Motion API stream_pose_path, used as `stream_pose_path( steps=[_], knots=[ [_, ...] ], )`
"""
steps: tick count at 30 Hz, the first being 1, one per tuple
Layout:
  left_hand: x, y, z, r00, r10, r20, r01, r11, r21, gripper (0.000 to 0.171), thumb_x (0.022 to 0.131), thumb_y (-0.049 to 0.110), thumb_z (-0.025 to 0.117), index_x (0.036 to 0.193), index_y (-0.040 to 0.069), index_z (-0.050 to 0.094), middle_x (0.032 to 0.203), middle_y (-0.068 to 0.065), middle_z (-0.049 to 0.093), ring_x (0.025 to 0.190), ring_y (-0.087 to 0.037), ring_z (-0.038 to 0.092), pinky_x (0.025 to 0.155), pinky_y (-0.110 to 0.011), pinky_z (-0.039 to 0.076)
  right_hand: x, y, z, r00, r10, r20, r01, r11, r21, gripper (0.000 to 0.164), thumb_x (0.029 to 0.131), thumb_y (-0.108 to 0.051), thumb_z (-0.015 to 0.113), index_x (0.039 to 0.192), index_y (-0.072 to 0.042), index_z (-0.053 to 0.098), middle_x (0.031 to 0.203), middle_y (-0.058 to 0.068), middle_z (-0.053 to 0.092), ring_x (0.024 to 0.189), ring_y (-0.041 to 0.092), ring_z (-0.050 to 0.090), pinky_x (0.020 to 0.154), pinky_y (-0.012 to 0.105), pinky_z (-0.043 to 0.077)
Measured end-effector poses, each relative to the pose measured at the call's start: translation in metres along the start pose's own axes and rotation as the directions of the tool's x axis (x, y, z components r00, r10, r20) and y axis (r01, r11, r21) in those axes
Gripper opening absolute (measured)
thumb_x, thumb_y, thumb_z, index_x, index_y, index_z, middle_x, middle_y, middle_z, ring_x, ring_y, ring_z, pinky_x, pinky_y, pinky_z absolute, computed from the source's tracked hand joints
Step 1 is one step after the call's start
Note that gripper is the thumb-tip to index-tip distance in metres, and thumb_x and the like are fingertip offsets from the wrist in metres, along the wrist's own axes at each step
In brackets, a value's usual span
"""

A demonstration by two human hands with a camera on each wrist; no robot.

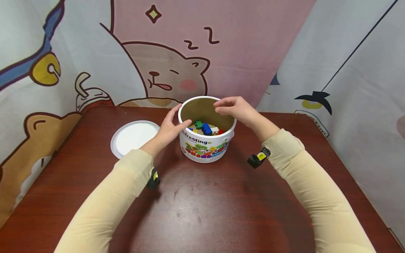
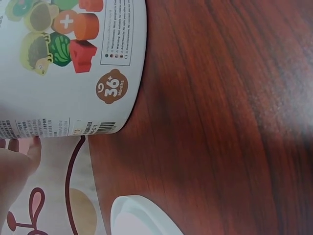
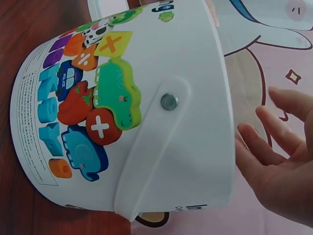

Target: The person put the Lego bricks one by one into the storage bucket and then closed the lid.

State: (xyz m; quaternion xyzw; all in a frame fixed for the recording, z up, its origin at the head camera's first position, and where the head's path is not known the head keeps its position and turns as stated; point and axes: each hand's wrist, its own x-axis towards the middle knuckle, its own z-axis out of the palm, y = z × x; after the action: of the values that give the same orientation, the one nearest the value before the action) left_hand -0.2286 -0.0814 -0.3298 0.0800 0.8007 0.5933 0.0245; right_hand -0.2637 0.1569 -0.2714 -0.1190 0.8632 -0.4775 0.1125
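Note:
A white plastic bucket with printed toy pictures stands upright on the table. Several toy building blocks, green, blue, white and red among them, lie at its bottom. My left hand holds the bucket's left side near the rim, its thumb at the front edge; in the left wrist view its fingers partly vanish behind the wall. Over the right part of the rim hovers my right hand, fingers loosely bent towards the opening, with nothing visible in them. The right wrist view shows that hand beside the rim.
A round white lid lies on the brown table, left of the bucket and partly behind the left forearm. The bucket's white handle hangs down its side. A cartoon-printed cloth stands behind the table.

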Motion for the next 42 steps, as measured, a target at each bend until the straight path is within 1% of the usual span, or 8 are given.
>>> stream_pose_path(
  steps=[4, 8, 14, 18, 23, 30, 36, 42],
  knots=[
    [0.01, -0.017, -0.003, 1.0, 0.013, -0.001, -0.013, 1.0, -0.016, 0.073, 0.09, 0.026, 0.062, 0.149, 0.015, 0.021, 0.153, -0.008, 0.026, 0.14, -0.023, 0.025, 0.117, -0.041, 0.02, -0.002, -0.005, 0.001, 1.0, 0.002, 0.002, -0.002, 1.0, 0.006, 0.04, 0.092, -0.024, 0.057, 0.126, -0.002, 0.055, 0.128, 0.018, 0.056, 0.112, 0.033, 0.056, 0.103, 0.045, 0.041],
    [0.011, -0.02, -0.012, 0.998, 0.04, -0.039, -0.042, 0.998, -0.055, 0.067, 0.094, 0.026, 0.054, 0.149, 0.011, 0.019, 0.152, -0.013, 0.028, 0.14, -0.027, 0.027, 0.115, -0.042, 0.024, -0.002, -0.015, 0.008, 1.0, -0.011, -0.012, 0.012, 1.0, 0.021, 0.045, 0.094, -0.028, 0.054, 0.132, -0.003, 0.05, 0.133, 0.018, 0.052, 0.117, 0.032, 0.053, 0.104, 0.043, 0.04],
    [0.009, -0.019, -0.04, 0.993, 0.048, -0.105, -0.056, 0.995, -0.08, 0.058, 0.097, 0.027, 0.047, 0.147, 0.006, 0.024, 0.149, -0.017, 0.032, 0.139, -0.027, 0.029, 0.116, -0.038, 0.023, 0.001, -0.038, 0.028, 0.998, -0.037, -0.056, 0.041, 0.996, 0.076, 0.048, 0.095, -0.032, 0.051, 0.136, -0.007, 0.045, 0.138, 0.011, 0.048, 0.124, 0.027, 0.047, 0.107, 0.041, 0.038],
    [0.006, -0.022, -0.064, 0.988, 0.042, -0.152, -0.051, 0.997, -0.057, 0.058, 0.097, 0.03, 0.044, 0.146, 0.006, 0.025, 0.147, -0.018, 0.033, 0.138, -0.027, 0.03, 0.116, -0.038, 0.022, 0.003, -0.054, 0.049, 0.995, -0.064, -0.078, 0.069, 0.995, 0.068, 0.05, 0.096, -0.035, 0.05, 0.138, -0.011, 0.042, 0.138, 0.009, 0.048, 0.128, 0.022, 0.044, 0.109, 0.037, 0.034],
    [-0.003, -0.028, -0.096, 0.981, 0.004, -0.195, -0.005, 1.0, -0.004, 0.062, 0.098, 0.037, 0.039, 0.148, 0.006, 0.02, 0.15, -0.018, 0.029, 0.138, -0.029, 0.029, 0.114, -0.043, 0.025, 0.005, -0.071, 0.086, 0.992, -0.09, -0.09, 0.096, 0.993, 0.063, 0.052, 0.096, -0.037, 0.05, 0.14, -0.011, 0.04, 0.137, 0.009, 0.049, 0.128, 0.02, 0.045, 0.11, 0.033, 0.033],
    [-0.018, -0.047, -0.134, 0.969, -0.097, -0.228, 0.108, 0.994, 0.034, 0.067, 0.098, 0.044, 0.035, 0.15, 0.006, 0.014, 0.15, -0.022, 0.025, 0.137, -0.034, 0.026, 0.113, -0.049, 0.025, 0.013, -0.077, 0.141, 0.993, -0.115, -0.029, 0.118, 0.989, 0.095, 0.056, 0.096, -0.035, 0.051, 0.142, -0.007, 0.036, 0.142, 0.012, 0.044, 0.131, 0.022, 0.043, 0.11, 0.033, 0.035],
    [-0.029, -0.068, -0.152, 0.951, -0.209, -0.229, 0.228, 0.972, 0.06, 0.073, 0.097, 0.046, 0.035, 0.15, 0.004, 0.008, 0.154, -0.022, 0.015, 0.141, -0.036, 0.018, 0.115, -0.049, 0.019, 0.023, -0.058, 0.182, 0.995, -0.093, 0.02, 0.093, 0.996, -0.004, 0.058, 0.095, -0.037, 0.051, 0.141, -0.004, 0.038, 0.143, 0.014, 0.043, 0.131, 0.024, 0.042, 0.109, 0.033, 0.035],
    [-0.044, -0.089, -0.163, 0.935, -0.266, -0.234, 0.304, 0.942, 0.143, 0.077, 0.096, 0.053, 0.03, 0.15, 0.002, 0.006, 0.155, -0.023, 0.011, 0.142, -0.038, 0.013, 0.116, -0.051, 0.015, 0.033, -0.028, 0.216, 0.998, -0.035, 0.053, 0.041, 0.992, -0.119, 0.059, 0.094, -0.038, 0.051, 0.138, 0.001, 0.04, 0.139, 0.02, 0.045, 0.131, 0.026, 0.042, 0.11, 0.034, 0.033]
  ],
)
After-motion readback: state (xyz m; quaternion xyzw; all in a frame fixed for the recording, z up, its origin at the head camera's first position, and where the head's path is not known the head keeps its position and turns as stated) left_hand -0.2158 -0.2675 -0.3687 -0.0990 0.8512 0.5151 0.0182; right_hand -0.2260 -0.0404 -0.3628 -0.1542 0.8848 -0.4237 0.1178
